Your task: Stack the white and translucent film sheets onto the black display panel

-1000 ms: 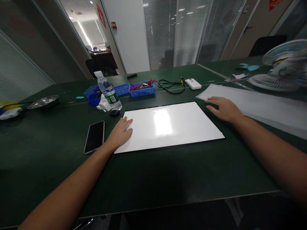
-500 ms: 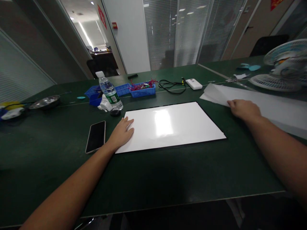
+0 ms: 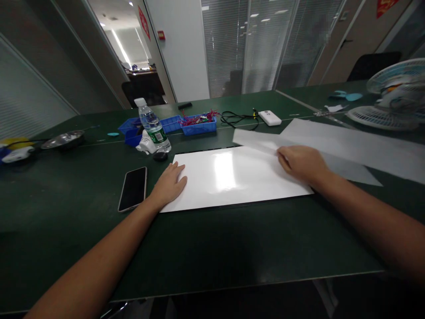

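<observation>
A glossy white board [image 3: 206, 179] with a thin black edge lies flat on the dark green table [image 3: 212, 248]. My left hand [image 3: 168, 184] rests on its left end, fingers spread. Over the board's right part, my right hand [image 3: 300, 163] is closed on a sheet of white paper [image 3: 254, 138]. That sheet slants across the board's far right corner and runs out past its right side. Another white paper sheet [image 3: 352, 144] lies to the right, partly overlapped with it. My right fingertips are partly hidden.
Left of the board lies a phone [image 3: 133, 189]. Behind stand a water bottle [image 3: 153, 126], a blue tray [image 3: 199, 127] of red wires, a black cable [image 3: 239, 119] and a white box-shaped device [image 3: 270, 118]. A fan [image 3: 395, 95] stands at the far right, a metal dish [image 3: 64, 139] at the left.
My right hand has moved left with the held paper, from beside the board to over its right part. A second sheet now shows behind. My left hand has stayed put.
</observation>
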A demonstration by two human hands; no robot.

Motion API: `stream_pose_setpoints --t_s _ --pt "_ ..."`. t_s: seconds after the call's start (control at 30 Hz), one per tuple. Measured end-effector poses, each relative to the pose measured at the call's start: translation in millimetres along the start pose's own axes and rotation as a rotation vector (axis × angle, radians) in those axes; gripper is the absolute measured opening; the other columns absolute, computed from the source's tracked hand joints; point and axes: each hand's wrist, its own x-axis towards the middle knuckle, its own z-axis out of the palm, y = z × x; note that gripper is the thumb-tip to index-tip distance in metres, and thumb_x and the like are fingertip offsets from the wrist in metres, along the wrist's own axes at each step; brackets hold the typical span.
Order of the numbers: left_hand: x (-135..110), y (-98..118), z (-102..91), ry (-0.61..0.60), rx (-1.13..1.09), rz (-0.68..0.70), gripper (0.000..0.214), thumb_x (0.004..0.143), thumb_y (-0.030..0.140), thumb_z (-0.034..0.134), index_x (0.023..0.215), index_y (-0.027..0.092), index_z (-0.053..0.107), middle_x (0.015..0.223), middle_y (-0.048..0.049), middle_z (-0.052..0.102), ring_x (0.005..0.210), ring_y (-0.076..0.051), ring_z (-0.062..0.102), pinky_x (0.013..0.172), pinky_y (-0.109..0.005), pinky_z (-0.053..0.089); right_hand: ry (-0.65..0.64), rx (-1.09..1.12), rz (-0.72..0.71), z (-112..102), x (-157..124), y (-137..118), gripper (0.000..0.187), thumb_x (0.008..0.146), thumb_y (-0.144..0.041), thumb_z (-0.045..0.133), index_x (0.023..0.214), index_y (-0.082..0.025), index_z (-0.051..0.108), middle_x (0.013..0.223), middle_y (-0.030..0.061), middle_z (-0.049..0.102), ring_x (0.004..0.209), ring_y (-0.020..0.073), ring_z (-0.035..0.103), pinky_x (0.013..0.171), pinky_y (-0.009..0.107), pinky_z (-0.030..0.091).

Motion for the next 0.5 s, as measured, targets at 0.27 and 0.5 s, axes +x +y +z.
stream_pose_setpoints --t_s 0.27,0.5 --pt "1 1 4.1 0.01 -0.017 -0.01 0.081 0.109 0.064 0.032 0.161 0.007 0.055 0.179 -0.0228 0.042 0.171 -0.038 0.031 0.14 -0.056 0.024 0.041 0.313 -0.596 2 -11 -63 0.043 0.116 -0.046 0.046 0.118 -0.022 0.082 0.116 0.0117 0.085 0.103 0.0277 0.08 0.092 0.043 0.062" --pt "0 6 1.2 -0.024 0.0 -0.045 0.09 0.107 0.072 0.036 0.164 0.004 0.052 0.181 -0.0254 0.037 0.173 -0.038 0.027 0.141 -0.053 0.02 0.131 0.572 -0.807 7 -15 -59 0.059 0.114 -0.055 0.054 0.16 -0.02 0.065 0.157 0.0124 0.068 0.146 0.0296 0.065 0.118 0.048 0.056"
